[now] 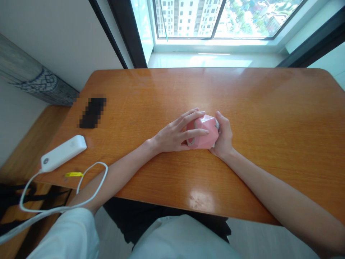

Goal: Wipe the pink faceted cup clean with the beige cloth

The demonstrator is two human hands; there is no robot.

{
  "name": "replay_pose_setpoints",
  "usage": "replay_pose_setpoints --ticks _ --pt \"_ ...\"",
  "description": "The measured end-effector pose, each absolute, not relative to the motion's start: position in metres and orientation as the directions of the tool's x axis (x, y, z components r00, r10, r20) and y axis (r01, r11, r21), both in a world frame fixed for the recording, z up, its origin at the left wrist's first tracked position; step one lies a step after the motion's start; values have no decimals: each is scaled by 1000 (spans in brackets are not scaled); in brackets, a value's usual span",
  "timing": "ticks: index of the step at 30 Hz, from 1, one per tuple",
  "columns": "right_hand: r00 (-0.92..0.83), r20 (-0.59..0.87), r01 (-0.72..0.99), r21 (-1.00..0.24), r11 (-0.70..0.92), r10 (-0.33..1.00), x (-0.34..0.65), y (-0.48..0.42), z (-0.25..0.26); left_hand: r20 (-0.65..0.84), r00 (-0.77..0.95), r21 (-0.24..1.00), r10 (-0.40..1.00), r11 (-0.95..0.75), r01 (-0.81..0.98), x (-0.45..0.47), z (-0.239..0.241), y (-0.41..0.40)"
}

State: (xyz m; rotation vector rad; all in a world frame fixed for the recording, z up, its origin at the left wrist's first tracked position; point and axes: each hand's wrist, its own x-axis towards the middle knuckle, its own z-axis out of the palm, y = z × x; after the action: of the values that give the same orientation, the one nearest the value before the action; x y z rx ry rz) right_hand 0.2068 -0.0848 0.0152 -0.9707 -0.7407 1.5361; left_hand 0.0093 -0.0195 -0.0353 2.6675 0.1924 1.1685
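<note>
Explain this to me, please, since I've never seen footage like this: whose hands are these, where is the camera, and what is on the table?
There is no machine here, just a person's bare hands. The single picture comes from a camera worn on their head, looking forward and down. The left hand spreads its fingers over a pink faceted object, while the right hand grips its other side. Below them is a wooden table. To the left lie a white bar with a white cable, a yellow tag and a dark item too pixelated to identify. Beyond the table is a window.
</note>
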Motion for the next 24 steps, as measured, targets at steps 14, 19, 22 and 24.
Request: replay_pose_setpoints --ticks 14,19,22,24 --pt "53 -106 -373 -925 -79 993 208 -98 -4 682 654 442 327 -897 -12 1 -35 -25" --pt "91 -23 -294 -956 5 996 208 -100 -2 737 593 426 325 -904 -34 5 -29 -27" --pt "80 11 -256 -966 31 997 209 -100 -3 747 570 443 342 -896 -43 7 -27 -29" --pt "74 32 -228 -972 48 997 210 -101 -4 737 560 478 378 -877 -38 8 -27 -31"
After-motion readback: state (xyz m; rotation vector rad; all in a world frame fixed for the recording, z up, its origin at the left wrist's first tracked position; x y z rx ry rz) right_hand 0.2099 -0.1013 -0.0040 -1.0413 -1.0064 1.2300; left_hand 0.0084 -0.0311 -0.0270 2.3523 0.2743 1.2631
